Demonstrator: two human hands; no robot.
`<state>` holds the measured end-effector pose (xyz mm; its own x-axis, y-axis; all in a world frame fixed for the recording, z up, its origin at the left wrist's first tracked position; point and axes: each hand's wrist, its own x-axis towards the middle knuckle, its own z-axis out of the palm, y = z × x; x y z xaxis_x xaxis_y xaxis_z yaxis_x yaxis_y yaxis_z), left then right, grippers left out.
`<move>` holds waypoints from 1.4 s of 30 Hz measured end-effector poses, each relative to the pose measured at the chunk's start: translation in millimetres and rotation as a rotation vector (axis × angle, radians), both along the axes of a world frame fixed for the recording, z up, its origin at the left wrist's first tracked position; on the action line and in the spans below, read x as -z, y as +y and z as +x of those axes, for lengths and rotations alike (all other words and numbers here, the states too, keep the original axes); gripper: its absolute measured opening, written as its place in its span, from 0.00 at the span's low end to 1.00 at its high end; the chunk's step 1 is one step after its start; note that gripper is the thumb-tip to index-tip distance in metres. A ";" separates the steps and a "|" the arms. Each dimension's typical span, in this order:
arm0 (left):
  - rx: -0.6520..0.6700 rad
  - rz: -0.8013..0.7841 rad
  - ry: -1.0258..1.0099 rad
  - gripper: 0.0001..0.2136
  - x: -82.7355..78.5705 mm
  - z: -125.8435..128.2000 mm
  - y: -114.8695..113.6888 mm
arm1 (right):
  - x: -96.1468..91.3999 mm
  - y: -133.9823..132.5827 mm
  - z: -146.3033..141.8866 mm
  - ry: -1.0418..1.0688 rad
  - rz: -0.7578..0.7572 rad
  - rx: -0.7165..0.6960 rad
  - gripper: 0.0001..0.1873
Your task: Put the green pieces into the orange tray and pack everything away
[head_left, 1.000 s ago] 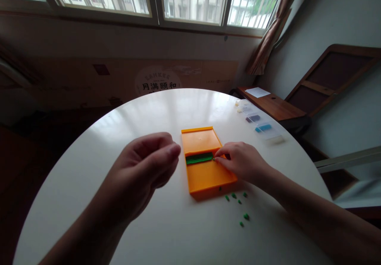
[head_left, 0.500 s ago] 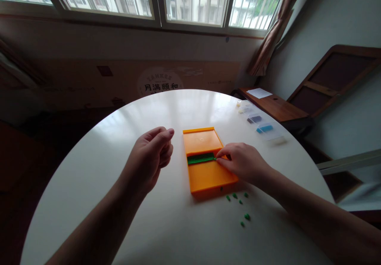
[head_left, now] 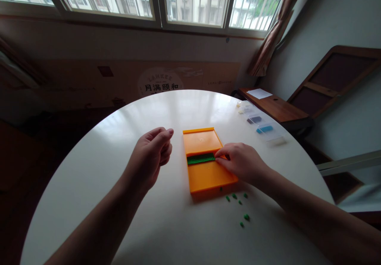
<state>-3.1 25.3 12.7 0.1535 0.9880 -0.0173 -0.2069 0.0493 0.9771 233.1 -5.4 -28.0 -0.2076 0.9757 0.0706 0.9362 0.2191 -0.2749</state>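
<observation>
Wall panel (head_left: 125, 78): 月满颐和 | left grip (head_left: 151, 151): curled inward | right grip (head_left: 241, 161): pinching green row (head_left: 201, 159)

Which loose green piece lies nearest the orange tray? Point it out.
The shadowed green piece right by the near edge of the orange tray; the other loose green pieces lie farther out.
</observation>
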 end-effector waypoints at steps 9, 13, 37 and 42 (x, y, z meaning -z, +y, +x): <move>-0.021 -0.015 0.017 0.18 1.1 -2.4 1.9 | 0.4 -0.8 1.4 0.036 -0.013 -0.006 0.10; -0.024 -0.016 0.011 0.18 1.1 -2.9 2.4 | -0.4 -2.3 1.0 0.030 -0.028 -0.008 0.10; -0.051 -0.007 0.016 0.18 0.7 -2.6 4.4 | -0.5 -1.6 -1.4 -0.013 0.001 -0.009 0.12; -0.048 -0.004 0.019 0.18 2.7 -4.1 6.2 | 0.0 -1.7 -1.2 0.002 0.006 -0.016 0.12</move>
